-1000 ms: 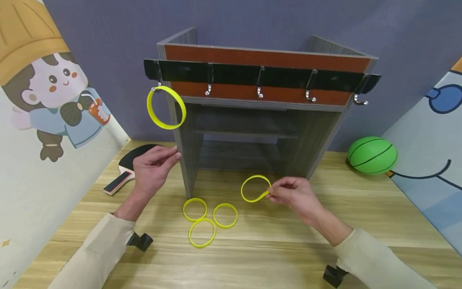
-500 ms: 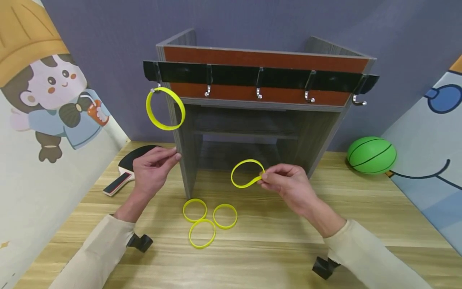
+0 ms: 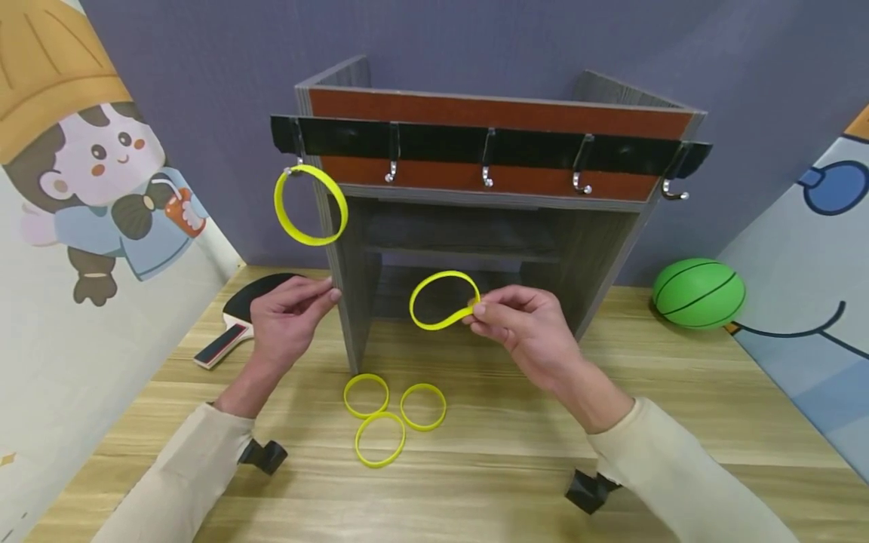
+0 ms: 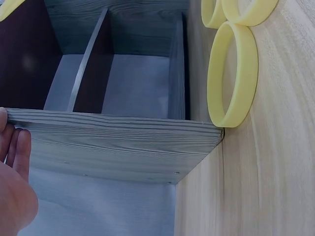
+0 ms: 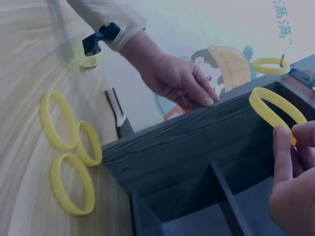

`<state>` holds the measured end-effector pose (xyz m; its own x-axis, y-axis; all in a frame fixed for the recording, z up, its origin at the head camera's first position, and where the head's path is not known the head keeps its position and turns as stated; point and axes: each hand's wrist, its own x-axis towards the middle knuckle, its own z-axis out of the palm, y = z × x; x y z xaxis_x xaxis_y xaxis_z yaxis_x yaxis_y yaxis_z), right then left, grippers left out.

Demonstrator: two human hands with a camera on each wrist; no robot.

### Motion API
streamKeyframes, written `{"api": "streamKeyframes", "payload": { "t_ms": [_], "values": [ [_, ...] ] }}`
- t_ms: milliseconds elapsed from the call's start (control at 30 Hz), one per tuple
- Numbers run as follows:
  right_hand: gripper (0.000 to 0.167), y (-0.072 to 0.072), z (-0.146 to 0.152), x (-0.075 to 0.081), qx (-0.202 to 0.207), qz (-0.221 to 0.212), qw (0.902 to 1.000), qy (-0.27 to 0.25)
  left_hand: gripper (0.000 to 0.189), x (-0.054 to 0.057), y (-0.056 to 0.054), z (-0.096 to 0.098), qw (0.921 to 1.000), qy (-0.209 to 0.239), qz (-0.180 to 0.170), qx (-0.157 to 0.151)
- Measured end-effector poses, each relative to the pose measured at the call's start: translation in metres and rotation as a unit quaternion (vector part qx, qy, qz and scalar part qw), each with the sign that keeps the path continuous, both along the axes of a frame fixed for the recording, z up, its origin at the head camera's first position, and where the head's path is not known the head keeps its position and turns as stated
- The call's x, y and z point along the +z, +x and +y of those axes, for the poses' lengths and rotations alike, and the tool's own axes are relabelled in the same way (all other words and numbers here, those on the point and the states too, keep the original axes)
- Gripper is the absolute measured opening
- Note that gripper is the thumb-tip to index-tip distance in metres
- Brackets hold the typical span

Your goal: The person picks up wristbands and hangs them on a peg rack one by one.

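My right hand (image 3: 526, 332) pinches a yellow silicone wristband (image 3: 412, 300) between thumb and fingers, holding it in front of the shelf's opening. The band is bent slightly where it is pinched; the right wrist view shows this grip too. My left hand (image 3: 288, 320) holds the front edge of the grey wooden shelf's left side panel (image 3: 349, 317) with thumb and fingers. Across the shelf's top front runs a black strip (image 3: 441, 139) with several metal hooks. From its leftmost hook hangs another yellow wristband (image 3: 308, 240). Three more wristbands (image 3: 380, 464) lie on the table by the left panel.
A table tennis paddle (image 3: 224, 343) lies behind my left hand. To the right of the shelf sits a green ball (image 3: 699, 294). The wooden table (image 3: 475, 483) meets a dark wall (image 3: 475, 45) at the back and cartoon-printed side walls.
My right hand has moved up and to the left with its wristband, from low by the table toward the shelf's middle. The left hand stays at the panel edge.
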<state>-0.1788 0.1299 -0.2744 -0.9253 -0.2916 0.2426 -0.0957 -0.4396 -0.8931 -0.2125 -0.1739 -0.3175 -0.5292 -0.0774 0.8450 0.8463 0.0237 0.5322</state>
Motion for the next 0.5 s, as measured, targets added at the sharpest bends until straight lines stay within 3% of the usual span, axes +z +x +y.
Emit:
{"api": "streamKeyframes", "payload": {
  "t_ms": [200,400,500],
  "values": [
    [0.017,0.0,-0.013,0.013,0.003,0.002,1.0,-0.008,0.026,-0.009,-0.008,-0.005,0.9998,0.011,0.004,-0.016],
    [0.017,-0.001,-0.024,0.026,0.0,0.01,0.9998,-0.019,0.027,-0.004,-0.004,-0.004,1.0,-0.007,0.0,-0.001],
    [0.017,-0.001,-0.029,0.033,0.003,0.017,0.9996,-0.025,0.027,-0.008,-0.008,-0.006,1.0,-0.008,-0.001,-0.002]
  ]
}}
